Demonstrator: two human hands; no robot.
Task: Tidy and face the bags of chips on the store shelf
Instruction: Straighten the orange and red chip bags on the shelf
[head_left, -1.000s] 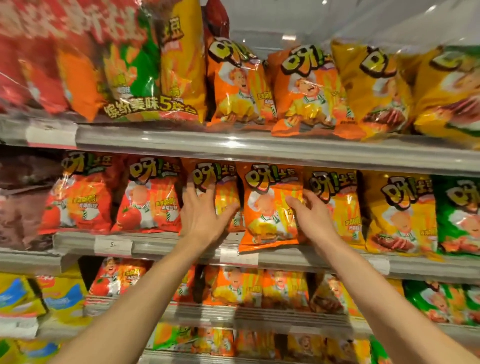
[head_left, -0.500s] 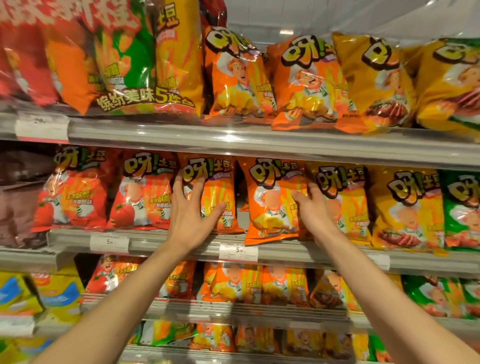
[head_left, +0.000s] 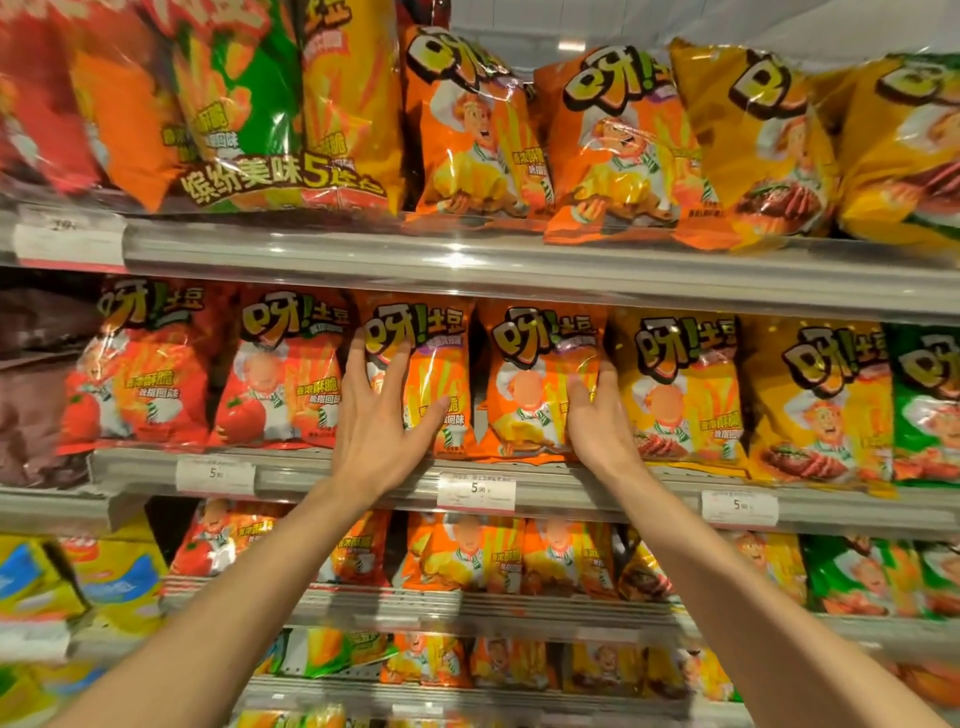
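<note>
Two orange chip bags stand side by side on the middle shelf (head_left: 597, 501). My left hand (head_left: 379, 421) lies flat with spread fingers on the front of the left orange bag (head_left: 441, 358). At the right edge of the right orange bag (head_left: 530, 374), my right hand (head_left: 597, 421) grips with the thumb on the front and the fingers tucked between that bag and the yellow bag (head_left: 680, 389) beside it. Both orange bags face forward and stand upright, with a narrow gap between them.
Red tomato bags (head_left: 280, 384) stand left of my hands, with yellow and green bags (head_left: 924, 405) to the right. The upper shelf (head_left: 467, 260) carries larger orange and yellow bags (head_left: 618, 150) that overhang its rail. Lower shelves hold more bags. Price tags (head_left: 475, 492) sit on the rail.
The right orange bag has gone back from the shelf edge and stands straighter. My right hand has shifted to its right edge. My left hand has slid up the left orange bag.
</note>
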